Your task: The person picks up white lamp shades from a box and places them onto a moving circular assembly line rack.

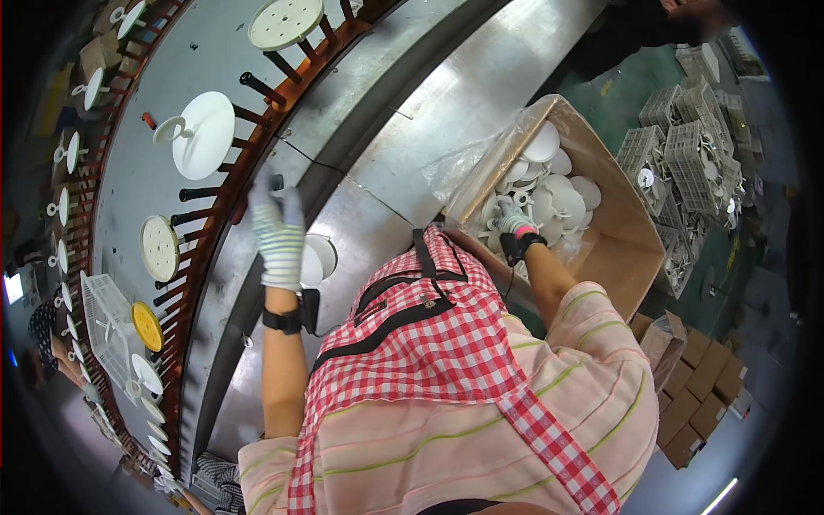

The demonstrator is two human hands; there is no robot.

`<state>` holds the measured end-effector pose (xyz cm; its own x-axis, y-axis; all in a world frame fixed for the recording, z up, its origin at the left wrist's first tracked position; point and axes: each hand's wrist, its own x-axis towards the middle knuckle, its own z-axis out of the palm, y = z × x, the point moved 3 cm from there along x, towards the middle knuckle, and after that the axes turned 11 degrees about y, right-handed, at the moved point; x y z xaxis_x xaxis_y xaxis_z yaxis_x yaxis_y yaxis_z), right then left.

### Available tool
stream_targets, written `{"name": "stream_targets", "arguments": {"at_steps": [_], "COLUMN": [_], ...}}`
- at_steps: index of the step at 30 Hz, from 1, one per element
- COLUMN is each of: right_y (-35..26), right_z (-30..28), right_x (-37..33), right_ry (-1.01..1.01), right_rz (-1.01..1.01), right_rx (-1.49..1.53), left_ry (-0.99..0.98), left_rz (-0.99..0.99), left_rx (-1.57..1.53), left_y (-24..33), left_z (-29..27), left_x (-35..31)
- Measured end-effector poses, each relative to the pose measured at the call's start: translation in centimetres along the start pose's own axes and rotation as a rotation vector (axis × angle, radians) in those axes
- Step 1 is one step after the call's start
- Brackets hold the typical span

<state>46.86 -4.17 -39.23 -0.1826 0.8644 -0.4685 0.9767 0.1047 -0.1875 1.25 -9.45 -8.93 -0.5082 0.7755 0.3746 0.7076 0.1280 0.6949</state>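
My left hand (279, 232), in a striped glove, is raised at the edge of a curved conveyor (184, 326) with rows of pegs. Its fingers are stretched and apart, slightly blurred, beside a dark peg tip (275, 182); nothing shows in them. Down in an open cardboard box (622, 266) is my right hand (515, 221), also gloved, touching a heap of white plastic discs with ring-shaped stems (562, 202). Its fingertips are lost among the pieces, so a grip cannot be made out. Two stacked white round pieces (318, 260) lie on the metal table by my left wrist.
White discs (203, 136) and a yellow disc (147, 326) sit on the conveyor pegs. A thin cable (343, 174) crosses the metal table (412, 129). Plastic crates (699, 163) and cartons (699, 386) stand on the right. A person's arm (635, 39) shows at upper right.
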Motion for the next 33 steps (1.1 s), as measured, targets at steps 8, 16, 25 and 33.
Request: {"name": "stream_targets", "arguments": {"at_steps": [8, 16, 25, 33], "right_y": [2.7, 3.6, 5.1, 4.8], "right_z": [-2.3, -0.9, -1.8, -19.5], "right_x": [-1.9, -1.7, -3.8, -4.1], "right_ry": [0.226, 0.070, -0.034, 0.767], "right_rz": [0.095, 0.136, 0.133, 0.107], "right_rx": [0.060, -0.503, 0.000, 0.825], "left_ry": [-0.261, -0.318, -0.295, -0.200], "left_rz": [-0.507, -0.530, -0.358, -0.328], "left_rx": [0.011, 0.012, 0.087, 0.055], "left_y": [-5.9, -6.8, -5.4, -6.7], "left_z": [0.3, -2.2, -1.0, 3.0], "left_x": [-7.0, -10.4, -12.5, -11.7]}}
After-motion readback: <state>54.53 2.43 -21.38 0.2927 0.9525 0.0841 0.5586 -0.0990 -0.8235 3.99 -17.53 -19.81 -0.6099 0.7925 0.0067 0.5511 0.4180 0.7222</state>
